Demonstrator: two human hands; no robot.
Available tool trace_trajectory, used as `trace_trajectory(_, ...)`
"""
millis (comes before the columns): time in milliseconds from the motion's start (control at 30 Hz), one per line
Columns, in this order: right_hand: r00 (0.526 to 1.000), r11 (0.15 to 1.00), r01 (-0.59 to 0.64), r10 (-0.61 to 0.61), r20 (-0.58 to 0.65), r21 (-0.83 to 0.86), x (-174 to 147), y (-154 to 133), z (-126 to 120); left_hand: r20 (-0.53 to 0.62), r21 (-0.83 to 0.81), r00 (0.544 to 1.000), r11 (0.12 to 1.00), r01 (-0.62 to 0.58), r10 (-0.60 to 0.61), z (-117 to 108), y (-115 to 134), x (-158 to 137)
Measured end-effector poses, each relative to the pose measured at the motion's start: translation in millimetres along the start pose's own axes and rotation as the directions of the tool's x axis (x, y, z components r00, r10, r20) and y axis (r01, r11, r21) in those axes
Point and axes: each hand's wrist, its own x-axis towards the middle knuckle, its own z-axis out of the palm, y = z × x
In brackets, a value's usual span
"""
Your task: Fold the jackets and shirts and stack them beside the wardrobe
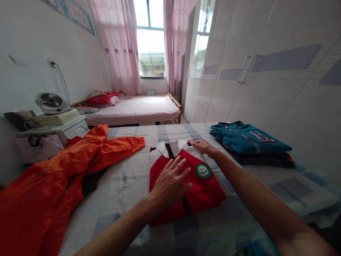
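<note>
A folded red and white jacket [162, 188] with a black zip strip and a round green badge lies on the bed in front of me. My left hand [170, 179] rests on its front, palm down and fingers spread. At the jacket's upper right corner, beside the white collar, my right hand [204, 147] has its fingers drawn together on the fabric edge. The thumb of that hand is mostly hidden.
An orange jacket [98, 156] lies spread at the left of the checked bedsheet [128, 199]. Folded teal clothing [239, 138] sits stacked on dark clothing at the right. Beyond are a second bed [144, 108], a fan [52, 102] on a cabinet, and a white wardrobe [239, 96].
</note>
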Motion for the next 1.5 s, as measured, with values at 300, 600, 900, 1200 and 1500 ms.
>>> trace_trajectory(300,0.971,0.946,0.241,-0.233,-0.059,0.217,8.6,-8.1,-5.3,0.178,-0.115,0.966,0.979,-0.168,0.187,16.4,8.6,0.4)
trace_trajectory(600,0.848,0.870,0.369,-0.459,-0.264,-0.328,-24.5,-11.1,10.1,-0.021,-0.055,0.997,0.995,-0.081,0.080,-1.2,-20.0,6.7)
trace_trajectory(900,0.922,0.789,0.279,-0.380,-0.078,-0.548,-59.0,56.1,35.8,-0.042,0.090,0.956,0.952,0.292,-0.290,19.0,-95.0,-10.7)
trace_trajectory(1200,0.891,0.852,0.045,-0.270,-0.366,-0.521,-74.6,44.6,31.9,-0.058,-0.057,0.955,0.956,0.288,-0.291,-31.3,-89.3,84.0)
trace_trajectory(1500,0.803,0.786,0.273,-0.504,-0.319,-0.554,-78.8,56.5,38.8,0.363,-0.017,0.914,0.980,0.199,-0.179,36.3,-55.7,198.9)
